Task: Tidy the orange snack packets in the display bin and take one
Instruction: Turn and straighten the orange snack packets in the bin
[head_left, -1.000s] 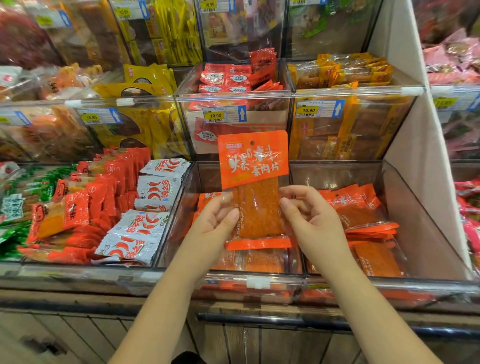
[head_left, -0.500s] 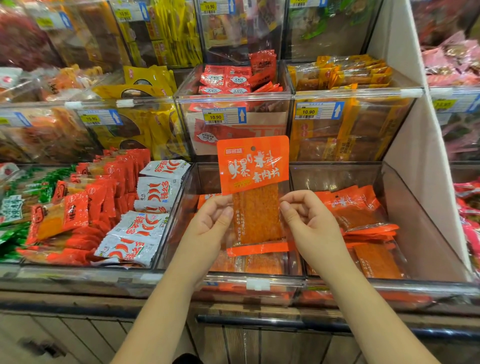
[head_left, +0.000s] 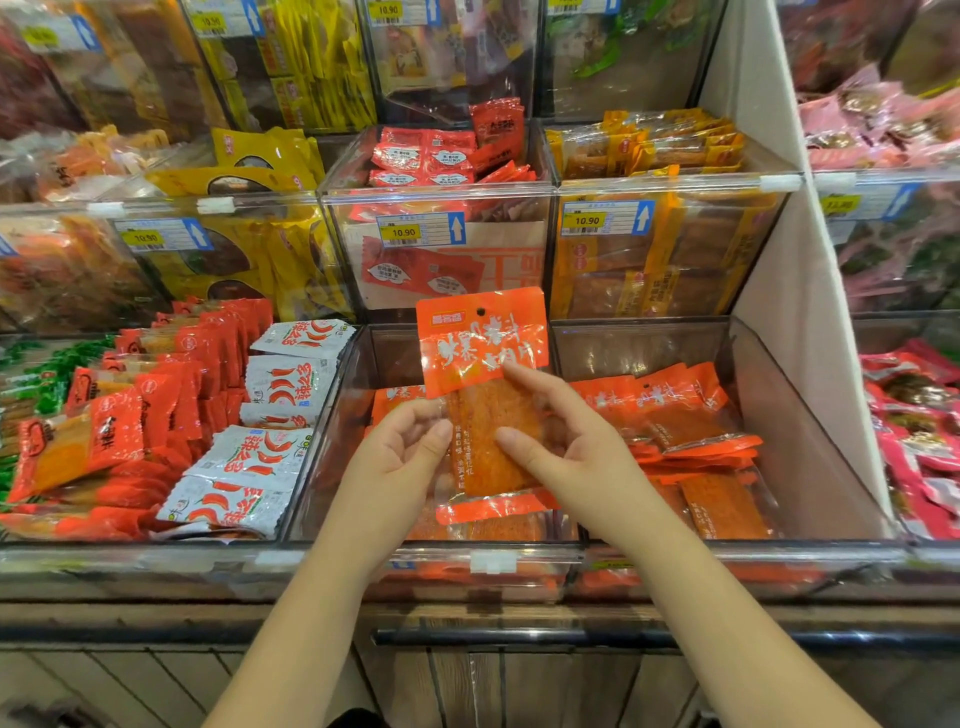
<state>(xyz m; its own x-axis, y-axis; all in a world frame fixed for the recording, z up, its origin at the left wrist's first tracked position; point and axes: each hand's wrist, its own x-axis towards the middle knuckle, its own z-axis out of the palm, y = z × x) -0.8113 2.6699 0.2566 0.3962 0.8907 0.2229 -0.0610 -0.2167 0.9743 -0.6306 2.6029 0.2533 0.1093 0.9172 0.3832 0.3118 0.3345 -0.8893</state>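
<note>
Pinches orange snack packet (head_left: 483, 343) upright over the display bin (head_left: 415, 549), near its front edge: left hand (head_left: 410, 457) clamping left side, right hand (head_left: 566, 447) gripping right, forefinger across label.

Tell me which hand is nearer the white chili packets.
Left. The left hand pinches the orange packet's left edge, one bin over from the white chili packets; the right hand is farther off, at the packet's right side.

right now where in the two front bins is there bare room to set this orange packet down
Right bin: bare strip between its orange stack and the right wall. Middle bin: packets lie low, headroom above them; floor mostly hidden. Left bin is packed full.
</note>
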